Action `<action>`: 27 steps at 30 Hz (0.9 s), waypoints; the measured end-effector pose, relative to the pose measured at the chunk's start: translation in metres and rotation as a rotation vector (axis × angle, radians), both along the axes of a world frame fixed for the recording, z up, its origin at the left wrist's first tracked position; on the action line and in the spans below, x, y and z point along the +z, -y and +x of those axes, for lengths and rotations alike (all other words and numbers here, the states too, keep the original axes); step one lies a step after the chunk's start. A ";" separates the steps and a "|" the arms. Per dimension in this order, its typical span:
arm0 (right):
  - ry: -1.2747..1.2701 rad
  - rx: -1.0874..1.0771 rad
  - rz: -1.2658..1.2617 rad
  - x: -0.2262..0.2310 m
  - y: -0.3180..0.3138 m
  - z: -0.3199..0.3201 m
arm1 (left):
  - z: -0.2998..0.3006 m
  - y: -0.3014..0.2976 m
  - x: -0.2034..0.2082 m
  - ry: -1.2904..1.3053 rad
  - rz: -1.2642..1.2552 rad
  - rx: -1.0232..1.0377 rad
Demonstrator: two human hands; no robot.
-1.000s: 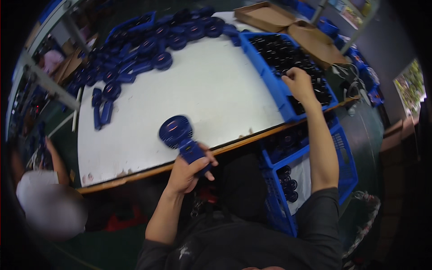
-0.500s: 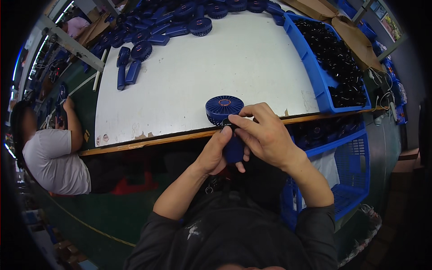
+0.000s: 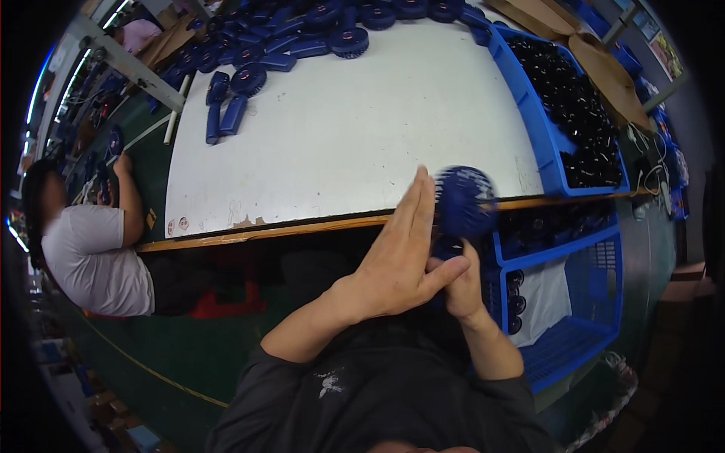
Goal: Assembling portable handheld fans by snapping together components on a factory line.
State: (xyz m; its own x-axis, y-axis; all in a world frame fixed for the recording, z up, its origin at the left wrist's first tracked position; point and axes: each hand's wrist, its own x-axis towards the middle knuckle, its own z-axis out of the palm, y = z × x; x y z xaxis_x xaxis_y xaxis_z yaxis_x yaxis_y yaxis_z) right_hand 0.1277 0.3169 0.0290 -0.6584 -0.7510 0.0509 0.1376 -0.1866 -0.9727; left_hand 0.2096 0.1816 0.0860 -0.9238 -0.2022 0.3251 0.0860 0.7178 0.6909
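Observation:
A dark blue handheld fan (image 3: 465,202), blurred by motion, is held up just off the table's near edge. My right hand (image 3: 464,287) is closed round its handle, which is largely hidden behind my left hand. Flat and with fingers stretched out, my left hand (image 3: 396,260) lies along the left side of the fan, its thumb reaching across toward my right hand. Whether the left palm touches the fan cannot be made out.
Many blue fans (image 3: 349,43) are heaped along the white table's (image 3: 332,143) far edge. A blue bin (image 3: 529,124) of small black parts stands at right. Below it is a blue crate (image 3: 615,294). A person in a light shirt (image 3: 94,245) sits at left.
The fan has moved right, away from above the table edge, now in my right hand. My left hand has let go of the handle and straightened its fingers beside the fan.

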 end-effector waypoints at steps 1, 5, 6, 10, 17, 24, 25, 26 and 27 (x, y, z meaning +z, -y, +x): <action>0.032 -0.046 -0.015 -0.003 -0.008 0.000 | 0.006 -0.004 -0.010 0.069 0.095 0.025; 0.013 -0.109 -0.168 -0.002 -0.009 -0.005 | 0.018 -0.035 -0.052 0.077 1.230 -0.050; 0.078 0.000 -0.189 0.002 -0.016 -0.012 | 0.019 -0.037 -0.051 0.057 1.278 -0.052; 0.351 0.239 -0.245 -0.012 -0.053 -0.039 | 0.016 -0.022 -0.040 0.225 1.258 -0.218; 0.151 -0.408 -0.073 -0.032 -0.157 -0.067 | 0.013 0.231 -0.035 -0.023 -0.403 0.697; -0.115 -0.951 1.090 -0.282 -0.386 -0.092 | 0.013 0.351 -0.040 0.395 -0.425 0.989; 0.059 -0.883 1.129 -0.295 -0.384 -0.084 | 0.017 0.351 -0.037 0.397 -0.434 1.006; 0.228 -0.817 1.167 -0.299 -0.376 -0.076 | 0.019 0.353 -0.034 0.442 -0.417 1.027; 0.303 -0.776 1.244 -0.300 -0.367 -0.066 | 0.022 0.354 -0.033 0.488 -0.399 1.046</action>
